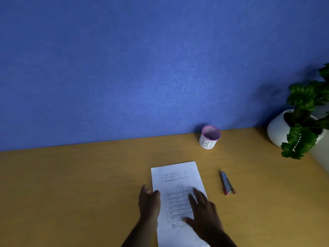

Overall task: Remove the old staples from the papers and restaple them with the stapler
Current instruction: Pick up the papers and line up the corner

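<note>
A white stack of printed papers (175, 182) lies lengthwise on the wooden desk, in front of me. My left hand (149, 204) rests at the papers' left edge, fingers loosely apart, holding nothing. Spread flat over the lower right part of the papers is my right hand (204, 213), also holding nothing. A grey metal stapler (227, 183) with red ends lies on the desk to the right of the papers, apart from both hands. I cannot make out any staple in the papers.
A small pink-rimmed cup (209, 138) with a white label stands near the blue wall behind the papers. A white pot with a green plant (299, 125) sits at the desk's far right corner. The desk (71, 193) stretches left of my hands.
</note>
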